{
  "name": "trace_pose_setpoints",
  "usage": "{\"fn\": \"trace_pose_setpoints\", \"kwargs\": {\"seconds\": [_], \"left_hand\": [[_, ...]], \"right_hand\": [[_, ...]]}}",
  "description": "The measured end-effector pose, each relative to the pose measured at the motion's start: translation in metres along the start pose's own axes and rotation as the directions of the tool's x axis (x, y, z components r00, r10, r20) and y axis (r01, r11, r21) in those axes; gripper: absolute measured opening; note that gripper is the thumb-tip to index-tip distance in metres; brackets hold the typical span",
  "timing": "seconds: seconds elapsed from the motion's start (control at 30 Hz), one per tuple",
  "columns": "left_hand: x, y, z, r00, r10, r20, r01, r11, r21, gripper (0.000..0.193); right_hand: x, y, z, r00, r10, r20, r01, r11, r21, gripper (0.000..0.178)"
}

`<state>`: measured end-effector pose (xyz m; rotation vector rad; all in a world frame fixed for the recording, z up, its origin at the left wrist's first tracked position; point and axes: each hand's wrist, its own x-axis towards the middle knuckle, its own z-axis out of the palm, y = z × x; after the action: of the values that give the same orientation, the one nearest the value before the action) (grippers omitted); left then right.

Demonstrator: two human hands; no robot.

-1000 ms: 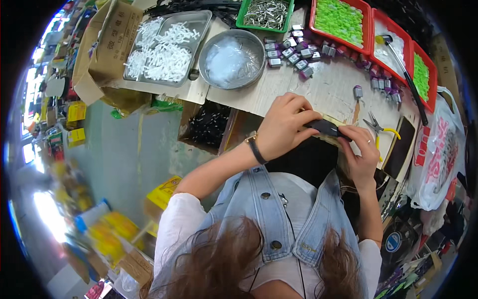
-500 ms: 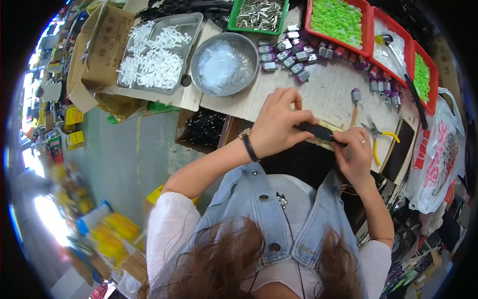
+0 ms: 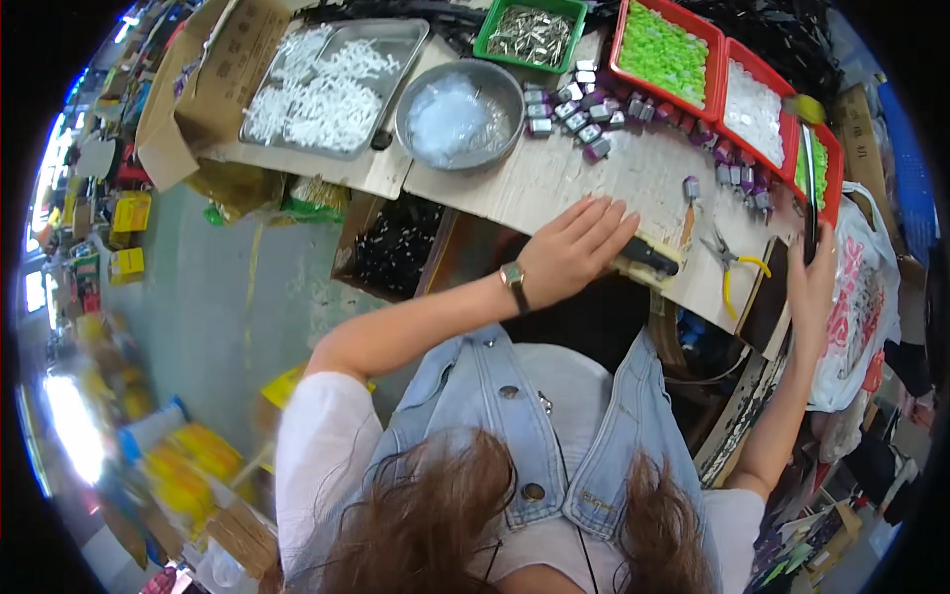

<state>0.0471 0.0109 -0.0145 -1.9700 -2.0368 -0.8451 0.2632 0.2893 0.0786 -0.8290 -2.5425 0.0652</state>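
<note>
My left hand is stretched flat with fingers straight, over the near end of the table. Under and beside its fingertips lies a black elongated plastic piece, on a pale yellowish block at the table's edge; part of it is hidden by the hand. At the right, my right hand is closed round the lower end of the black handle of a hammer. Its yellowish head is blurred, over the red trays. Between the hands lie pliers with yellow handles, and a single small silver-and-purple block.
Several silver-and-purple blocks cover the table's middle. Behind stand red trays of green and white bits, a green tray of metal parts, a metal bowl and a tray of white pieces. A plastic bag hangs right.
My right hand has let go of the black piece, moved right and taken hold of the hammer that lay across the red trays. The left hand has flattened out beside the black piece.
</note>
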Motion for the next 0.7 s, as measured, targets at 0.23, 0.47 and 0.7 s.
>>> {"fn": "trace_pose_setpoints", "kwargs": {"seconds": [0.23,0.47,0.7], "left_hand": [[-0.007,-0.002,0.009,0.992,0.048,-0.12,-0.021,0.977,0.214,0.073],[-0.008,-0.001,0.01,0.993,0.065,-0.099,-0.025,0.932,0.363,0.058],[-0.008,-0.001,0.011,0.993,0.076,-0.089,-0.036,0.923,0.384,0.046]], "right_hand": [[-0.101,-0.109,-0.038,0.896,0.079,0.438,-0.222,0.932,0.287,0.01],[-0.128,-0.109,-0.023,0.898,0.075,0.433,-0.093,0.995,0.02,0.01],[-0.127,-0.116,-0.021,0.866,-0.008,0.5,-0.005,1.0,0.025,0.013]]}}
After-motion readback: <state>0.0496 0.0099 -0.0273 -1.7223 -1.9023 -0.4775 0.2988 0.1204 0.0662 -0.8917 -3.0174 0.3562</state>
